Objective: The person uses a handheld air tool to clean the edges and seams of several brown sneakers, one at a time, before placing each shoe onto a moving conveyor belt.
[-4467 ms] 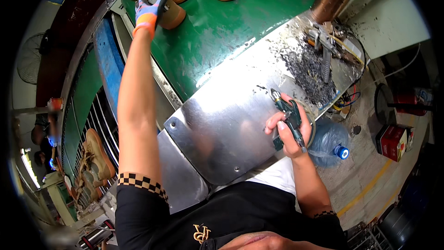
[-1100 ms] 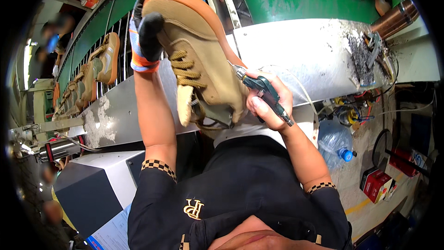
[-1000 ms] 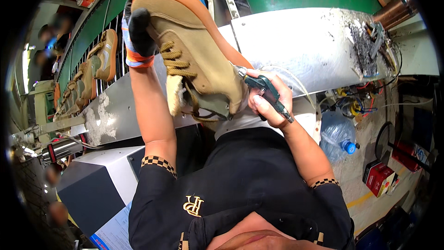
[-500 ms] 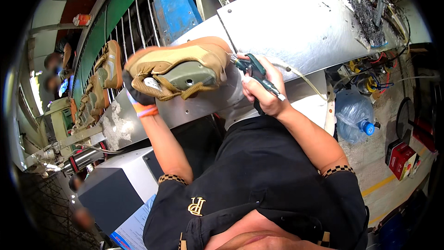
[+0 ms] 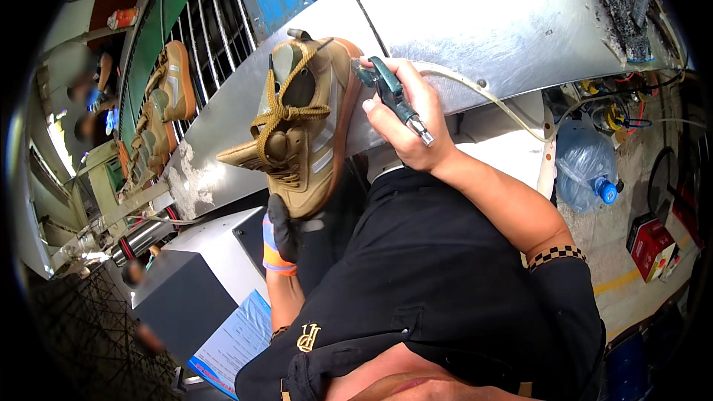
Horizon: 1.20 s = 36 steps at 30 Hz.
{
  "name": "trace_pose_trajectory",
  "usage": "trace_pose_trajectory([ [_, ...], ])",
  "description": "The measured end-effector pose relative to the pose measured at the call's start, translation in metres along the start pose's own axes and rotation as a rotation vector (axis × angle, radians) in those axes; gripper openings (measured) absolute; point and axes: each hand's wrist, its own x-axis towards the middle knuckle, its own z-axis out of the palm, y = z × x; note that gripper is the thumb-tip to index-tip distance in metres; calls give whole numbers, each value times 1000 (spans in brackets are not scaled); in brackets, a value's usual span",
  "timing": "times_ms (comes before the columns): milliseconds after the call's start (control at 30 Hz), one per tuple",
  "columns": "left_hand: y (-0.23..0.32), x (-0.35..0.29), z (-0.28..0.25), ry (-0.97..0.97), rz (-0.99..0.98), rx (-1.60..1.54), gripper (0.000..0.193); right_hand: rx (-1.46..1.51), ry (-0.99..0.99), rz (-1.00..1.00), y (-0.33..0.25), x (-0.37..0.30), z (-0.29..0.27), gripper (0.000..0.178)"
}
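Note:
My left hand (image 5: 281, 234), in a black and orange glove, grips the heel end of a tan lace-up shoe (image 5: 304, 122) on a green last, holding it up in front of my chest with its toe toward the metal bench. My right hand (image 5: 405, 115) is closed around a green air tool (image 5: 390, 93) with a thin pale hose (image 5: 490, 96); its tip sits against the shoe's side near the toe. The loose laces hang over the tongue.
A shiny metal bench top (image 5: 483, 15) with dark debris at its far right lies ahead. More tan shoes (image 5: 167, 89) ride a rack at left. A water bottle (image 5: 583, 167) and a red box (image 5: 650, 238) are at right, papers (image 5: 234, 341) lower left.
The shoe came off the green belt into my left hand, was lifted sole-up before me, then turned and lowered so its laced top shows. My right hand kept the air tool beside it.

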Motion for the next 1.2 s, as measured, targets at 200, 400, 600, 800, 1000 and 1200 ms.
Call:
trace_pose_trajectory([
  [200,4,-11,29,-133,-165,-102,75,-15,-16,-51,6,-6,-1,44],
  [400,8,2,57,-286,-343,-498,72,64,-79,70,1,-15,-4,44],
  [600,19,17,99,-509,-354,-537,86,33,-94,179,-18,-30,-26,39],
  [800,22,31,131,-701,-409,-514,95,99,-80,314,-49,-57,-46,39],
  [1000,40,35,171,-852,-286,-435,104,-23,-9,303,-73,-75,-51,41],
  [1200,41,48,203,-961,-205,-437,106,-83,150,204,-70,-85,-49,44],
])
